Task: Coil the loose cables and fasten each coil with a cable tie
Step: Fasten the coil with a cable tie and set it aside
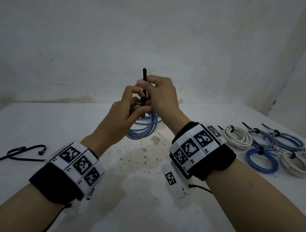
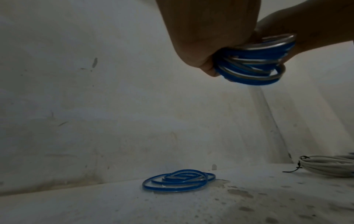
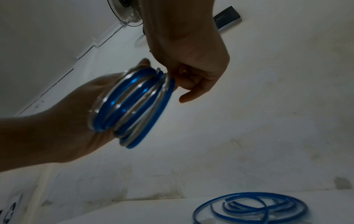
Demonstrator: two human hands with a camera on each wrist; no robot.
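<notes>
Although well along, not finished yet. Over at the right side of the table (image 1: 38, 125): a cluster of tied coils (image 1: 262, 139), six by the count, some white and some blue, each cinched with a black tie, the farthest one partly cut off by the frame edge. Done with, as far as can be judged.

Up in the air above the middle of the table, between both hands: the blue coil (image 1: 144, 129), now being fastened. Gripped at its upper edge by the left hand (image 1: 128, 110), fingers curled round the bunched loops, the rest of the ring hanging below. Pinched in the right hand (image 1: 161, 96), thumb and forefinger closed on it, other fingers loosely curled: the black cable tie (image 1: 144, 82), tail pointing straight up, lower end down at the bundle. Cannot tell whether already threaded through its head; hidden behind the fingers. Judging by the long free tail, not pulled tight yet.

Left to do: cinching this tie and setting the coil down by the others. Then at least one more round: a loose blue cable (image 2: 178, 181) lying flat on the table beyond the hands, in slack uneven loops, no tie on it. Near the left wrist, some spare ties (image 1: 19, 153), seemingly enough for that.
</notes>
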